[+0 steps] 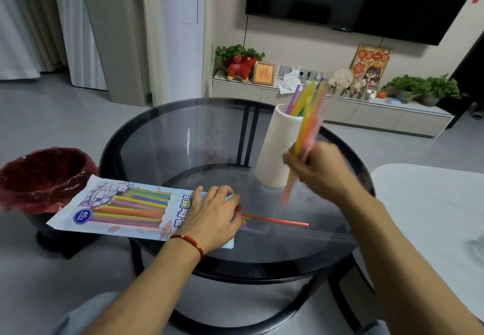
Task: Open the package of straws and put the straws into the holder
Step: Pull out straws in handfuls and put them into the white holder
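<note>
Round glass table with black rim. Straw package lies flat at the left edge, part overhanging the rim – coloured straws still inside, seen through the clear window, running lengthwise. Left hand rests palm-down on the package's right end, fingers spread and nearly straight, pressing rather than gripping. One red straw pokes out from under that hand onto the glass; a purple one beside it is faint. White ribbed holder stands upright toward the table's right side, several straws already in it – purple, yellow, green tips show above the rim. Right hand is just right of the holder, fingers curled tight round a bundle of straws, mostly yellow, orange and pink, held steeply upright and motion-blurred; upper ends overlap the holder's mouth, cannot tell whether any are inside. Red-lined trash bin on the floor left of the table; contents unclear.
</note>
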### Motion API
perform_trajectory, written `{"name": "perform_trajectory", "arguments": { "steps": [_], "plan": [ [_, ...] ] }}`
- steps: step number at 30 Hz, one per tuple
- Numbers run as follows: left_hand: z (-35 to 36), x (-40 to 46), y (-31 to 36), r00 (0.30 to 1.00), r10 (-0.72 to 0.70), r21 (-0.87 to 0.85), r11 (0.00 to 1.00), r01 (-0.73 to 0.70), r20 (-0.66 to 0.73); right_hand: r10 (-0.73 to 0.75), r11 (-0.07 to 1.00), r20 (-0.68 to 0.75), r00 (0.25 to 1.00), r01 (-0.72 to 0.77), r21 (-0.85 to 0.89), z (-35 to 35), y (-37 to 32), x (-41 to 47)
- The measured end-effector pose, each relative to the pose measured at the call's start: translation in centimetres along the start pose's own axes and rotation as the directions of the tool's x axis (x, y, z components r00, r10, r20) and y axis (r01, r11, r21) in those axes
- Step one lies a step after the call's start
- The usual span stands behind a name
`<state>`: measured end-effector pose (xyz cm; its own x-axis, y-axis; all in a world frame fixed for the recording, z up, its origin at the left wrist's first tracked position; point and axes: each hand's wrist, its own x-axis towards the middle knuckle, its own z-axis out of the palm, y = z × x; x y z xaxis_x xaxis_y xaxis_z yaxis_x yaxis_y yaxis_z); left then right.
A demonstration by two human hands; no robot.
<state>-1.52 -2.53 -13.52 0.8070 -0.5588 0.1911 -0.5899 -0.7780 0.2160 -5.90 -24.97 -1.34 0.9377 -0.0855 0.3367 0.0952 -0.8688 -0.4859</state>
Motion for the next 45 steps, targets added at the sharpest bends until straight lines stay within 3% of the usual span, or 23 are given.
{"name": "perform_trajectory", "arguments": {
  "steps": [3,9,13,18,22,24,26,32,35,39,45],
  "plan": [
    [0.1,0.0,-0.1,1.000,-0.002,-0.011,1.000,0.002,0.005,0.045,0.999,0.070,0.997,-0.046,0.013,3.5,0.0,-0.5],
    [0.2,-0.1,-0.3,1.000,0.013,-0.023,1.000,-0.013,0.002,0.007,0.998,-0.055,0.998,-0.004,0.060,4.0,0.9,-0.9],
    [0.0,-0.1,-0.1,1.000,0.009,-0.054,0.999,-0.008,0.009,0.028,0.999,0.050,0.998,-0.030,0.029,5.1,1.8,-1.9],
    [-0.2,-0.1,0.4,1.000,0.021,-0.097,0.995,-0.020,0.012,0.114,0.944,-0.201,0.973,-0.043,0.327,3.7,2.2,-1.4],
    [-0.5,0.1,0.6,0.999,0.048,-0.159,0.986,-0.048,-0.006,0.279,0.782,-0.467,0.839,0.084,0.618,-0.2,1.6,1.0],
    [-0.6,0.1,0.6,0.998,0.051,-0.177,0.983,-0.054,-0.021,0.381,0.675,-0.513,0.770,0.147,0.723,-2.5,1.3,2.3],
    [-0.6,0.1,0.6,0.998,0.058,-0.171,0.983,-0.062,-0.030,0.422,0.638,-0.521,0.742,0.166,0.752,-4.1,1.1,3.4],
    [-0.2,0.2,0.5,0.998,0.054,-0.167,0.985,-0.052,0.011,0.319,0.777,-0.465,0.826,0.054,0.628,-4.3,0.3,6.6],
    [-0.1,0.2,0.4,0.999,0.053,-0.169,0.984,-0.051,0.008,0.298,0.823,-0.330,0.896,-0.066,0.564,-4.0,-0.6,8.5],
    [-0.1,0.3,0.3,0.998,0.056,-0.189,0.980,-0.057,-0.012,0.287,0.926,-0.191,0.939,-0.221,0.306,-4.4,-1.5,10.4],
    [-0.4,0.5,0.2,0.999,0.036,-0.227,0.973,-0.037,-0.011,0.224,0.968,-0.293,0.930,-0.176,0.181,-4.8,-3.3,10.6]
  ]
}}
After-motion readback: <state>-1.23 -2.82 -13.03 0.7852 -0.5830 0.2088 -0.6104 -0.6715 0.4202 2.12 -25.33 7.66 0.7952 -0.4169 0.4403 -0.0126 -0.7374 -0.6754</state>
